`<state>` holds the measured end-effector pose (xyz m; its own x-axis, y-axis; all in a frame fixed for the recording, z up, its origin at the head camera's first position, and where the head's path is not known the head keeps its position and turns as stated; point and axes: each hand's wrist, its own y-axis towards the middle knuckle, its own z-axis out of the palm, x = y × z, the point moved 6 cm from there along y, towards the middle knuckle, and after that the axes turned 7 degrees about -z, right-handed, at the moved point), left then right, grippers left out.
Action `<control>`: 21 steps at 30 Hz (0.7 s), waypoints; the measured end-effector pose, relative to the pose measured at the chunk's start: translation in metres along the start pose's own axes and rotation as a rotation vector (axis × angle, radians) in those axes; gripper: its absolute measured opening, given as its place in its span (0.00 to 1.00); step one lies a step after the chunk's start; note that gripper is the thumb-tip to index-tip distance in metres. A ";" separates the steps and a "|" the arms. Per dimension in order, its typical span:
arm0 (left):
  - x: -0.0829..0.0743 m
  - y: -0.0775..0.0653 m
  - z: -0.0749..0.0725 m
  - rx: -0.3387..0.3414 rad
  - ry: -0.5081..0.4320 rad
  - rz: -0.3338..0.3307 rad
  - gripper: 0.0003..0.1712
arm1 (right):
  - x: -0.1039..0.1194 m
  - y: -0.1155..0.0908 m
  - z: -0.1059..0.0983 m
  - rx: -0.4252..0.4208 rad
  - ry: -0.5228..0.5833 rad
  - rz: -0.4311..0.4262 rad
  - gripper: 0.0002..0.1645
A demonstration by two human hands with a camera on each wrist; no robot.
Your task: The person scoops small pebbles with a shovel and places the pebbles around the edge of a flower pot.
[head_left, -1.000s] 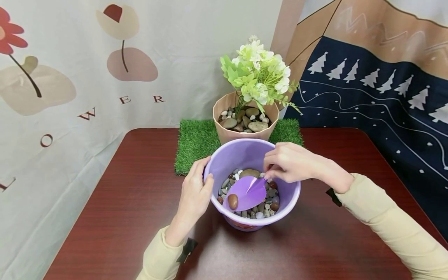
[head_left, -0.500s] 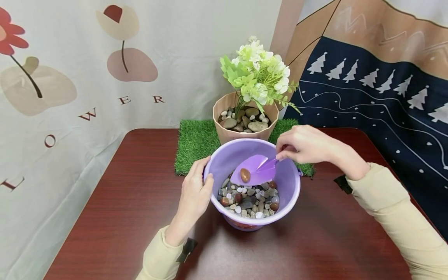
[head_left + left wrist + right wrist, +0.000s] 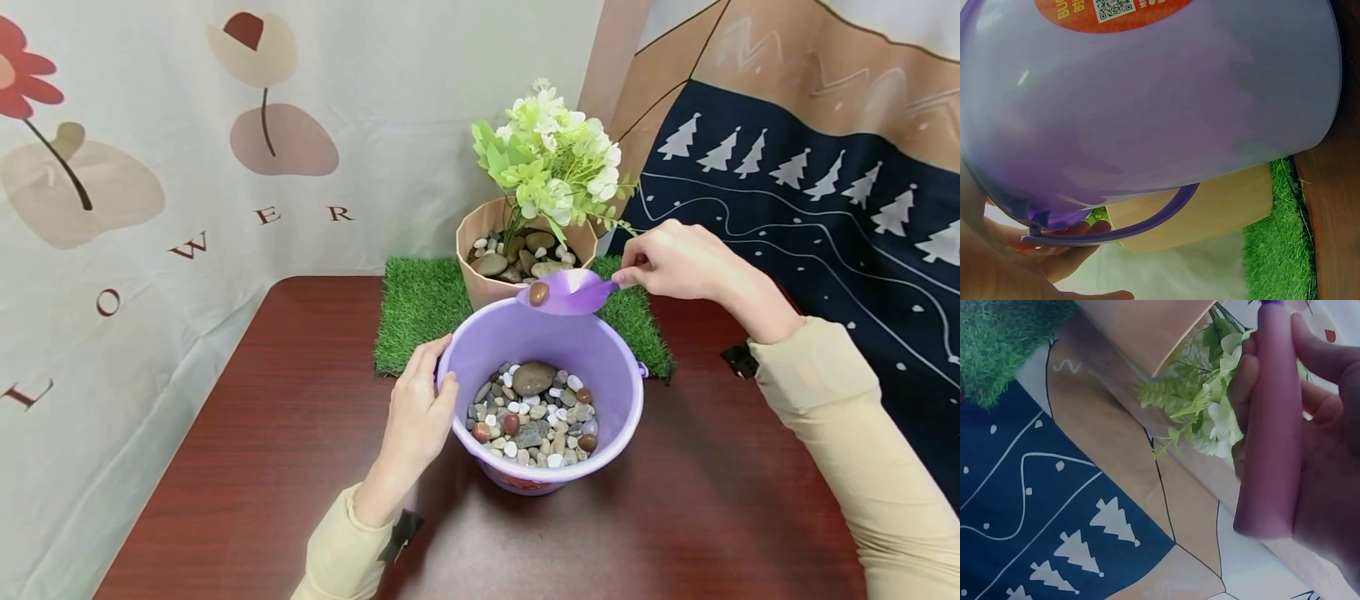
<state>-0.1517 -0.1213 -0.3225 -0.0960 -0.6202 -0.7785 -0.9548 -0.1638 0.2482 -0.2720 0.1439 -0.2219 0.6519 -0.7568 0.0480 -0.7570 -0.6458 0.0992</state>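
Observation:
My right hand grips the handle of a purple toy shovel, held over the far rim of a lilac bucket. One smooth brown stone lies on the shovel's blade. In the right wrist view the fingers wrap round its thick handle, which looks pink there. My left hand holds the bucket at its left rim; in the left wrist view its fingers lie beside the curved bucket handle. Pebbles and a large flat stone cover the bucket's bottom.
Just behind the bucket stands a peach flowerpot with stones and white-flowered greenery, set on a patch of artificial grass. The brown table ends at printed cloths behind it, one showing white trees.
My right hand has lifted the shovel with the brown stone up from inside the bucket, away toward the flowerpot and rightward. The left hand and the bucket have stayed put.

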 end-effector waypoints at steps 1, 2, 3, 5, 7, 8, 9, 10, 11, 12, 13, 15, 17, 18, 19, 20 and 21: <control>0.000 0.000 0.000 0.003 0.000 -0.003 0.25 | -0.002 0.001 -0.001 -0.008 -0.009 0.022 0.08; 0.000 0.000 0.000 0.005 0.001 -0.005 0.25 | -0.004 0.003 -0.002 -0.019 -0.024 0.042 0.09; 0.000 0.000 0.000 0.008 0.001 -0.007 0.25 | -0.006 0.004 -0.004 -0.036 -0.041 0.056 0.10; 0.000 0.000 0.000 0.006 0.000 -0.009 0.25 | -0.008 0.007 -0.006 -0.074 -0.090 0.077 0.12; 0.000 0.000 0.000 0.005 0.000 -0.006 0.25 | -0.008 0.010 -0.007 -0.108 -0.159 0.094 0.14; 0.000 0.000 0.001 0.002 -0.001 -0.001 0.25 | -0.008 0.010 -0.007 -0.145 -0.200 0.093 0.15; 0.000 0.000 0.001 -0.001 -0.001 0.003 0.25 | -0.006 0.011 -0.007 -0.186 -0.243 0.091 0.16; 0.000 0.000 0.001 -0.004 -0.002 0.008 0.25 | -0.004 0.011 -0.006 -0.229 -0.286 0.086 0.18; 0.000 0.000 0.001 -0.007 -0.003 0.013 0.25 | -0.002 0.010 -0.005 -0.271 -0.323 0.082 0.19; 0.001 0.000 0.002 -0.007 -0.003 0.015 0.25 | 0.000 0.010 -0.004 -0.313 -0.357 0.079 0.21; 0.001 0.000 0.002 -0.009 -0.004 0.020 0.25 | 0.002 0.010 -0.003 -0.357 -0.381 0.074 0.21; 0.000 0.000 0.002 -0.012 -0.003 0.021 0.25 | 0.005 0.009 -0.002 -0.424 -0.419 0.066 0.23; 0.000 -0.001 0.002 -0.015 -0.003 0.020 0.25 | 0.008 0.008 -0.002 -0.466 -0.443 0.059 0.22; 0.000 -0.001 0.001 -0.016 -0.003 0.020 0.25 | 0.009 0.006 -0.002 -0.488 -0.456 0.056 0.22; 0.000 -0.001 0.001 -0.018 -0.004 0.020 0.25 | 0.010 0.005 -0.002 -0.515 -0.467 0.048 0.22; 0.000 -0.001 0.001 -0.019 -0.005 0.020 0.25 | 0.012 0.003 -0.002 -0.541 -0.475 0.042 0.22; -0.001 -0.002 0.001 -0.020 -0.006 0.022 0.25 | 0.013 0.000 -0.002 -0.572 -0.478 0.034 0.22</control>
<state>-0.1504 -0.1200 -0.3230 -0.1184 -0.6191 -0.7763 -0.9467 -0.1655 0.2763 -0.2634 0.1341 -0.2191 0.4393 -0.8212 -0.3642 -0.5506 -0.5665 0.6132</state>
